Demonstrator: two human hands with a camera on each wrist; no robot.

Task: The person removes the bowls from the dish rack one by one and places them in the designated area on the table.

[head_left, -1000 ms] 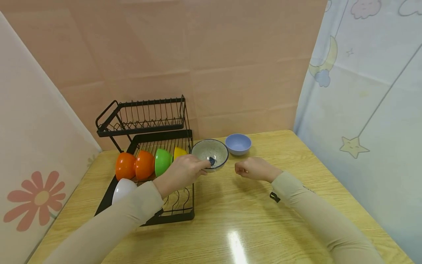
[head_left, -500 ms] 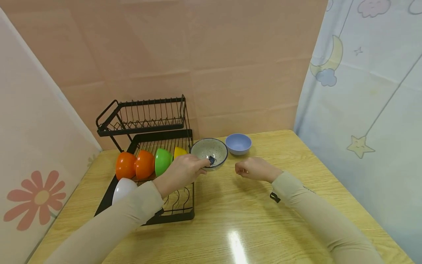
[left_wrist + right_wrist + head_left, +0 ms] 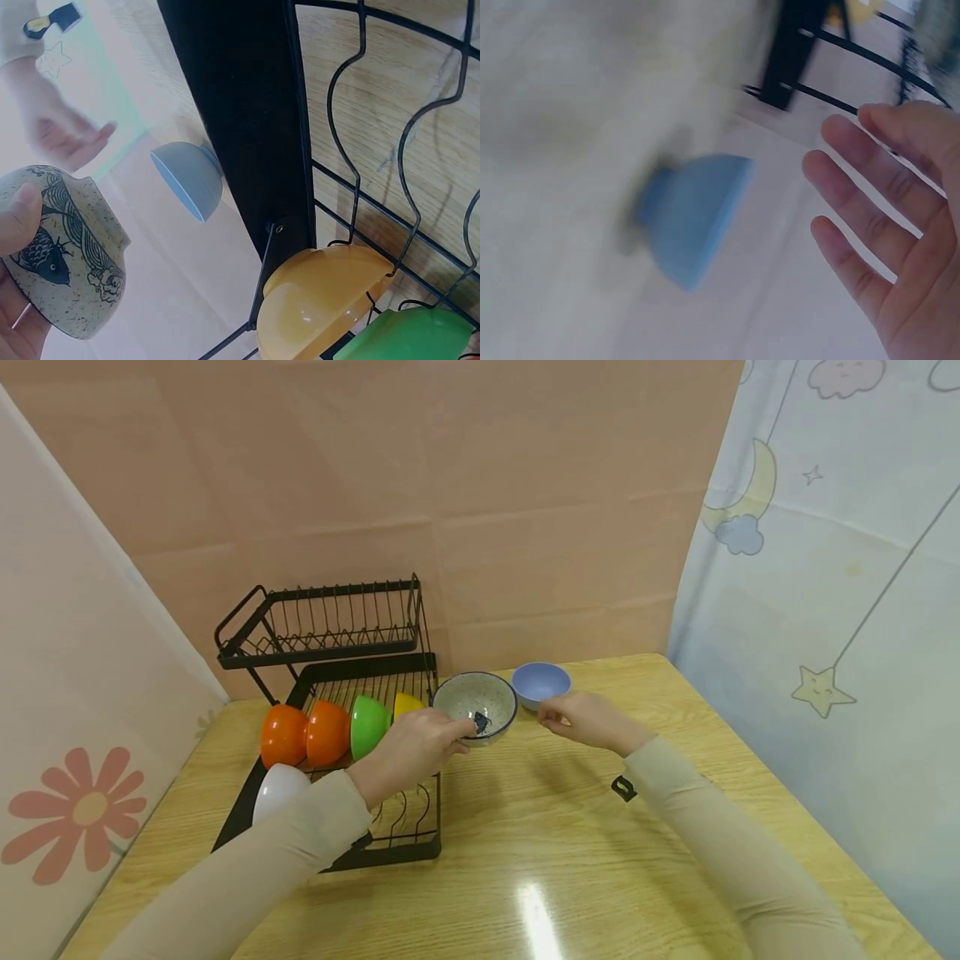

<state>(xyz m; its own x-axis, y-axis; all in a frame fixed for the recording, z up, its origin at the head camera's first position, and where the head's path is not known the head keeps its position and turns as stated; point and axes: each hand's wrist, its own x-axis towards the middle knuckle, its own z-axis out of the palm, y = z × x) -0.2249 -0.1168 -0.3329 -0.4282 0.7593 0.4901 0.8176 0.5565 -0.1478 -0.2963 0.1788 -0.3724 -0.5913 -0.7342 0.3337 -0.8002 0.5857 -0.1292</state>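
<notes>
My left hand [image 3: 420, 743] pinches the near rim of a speckled bowl [image 3: 474, 692] with a dark blue edge, thumb inside and fingers outside. The left wrist view shows dark fish and wave drawings on that bowl [image 3: 79, 247]. A plain blue bowl [image 3: 540, 680] stands upright on the table, just right of and behind the speckled one. My right hand [image 3: 592, 721] hovers at its near side, its fingertips overlapping the rim in the head view. In the right wrist view the fingers [image 3: 855, 187] are spread and loosely bent, with nothing in them, apart from the blue bowl [image 3: 694, 217].
A black two-tier dish rack [image 3: 431, 852] stands left of the bowls. Its lower tier holds orange bowls [image 3: 283, 737], a green bowl [image 3: 369, 727], a yellow bowl [image 3: 407, 703] and a white bowl [image 3: 279, 789] on their sides. The upper tier [image 3: 322, 653] stands over the back.
My right hand has moved up and forward to the blue bowl in the last half second. The left hand keeps its grip on the speckled bowl, which has hardly moved.
</notes>
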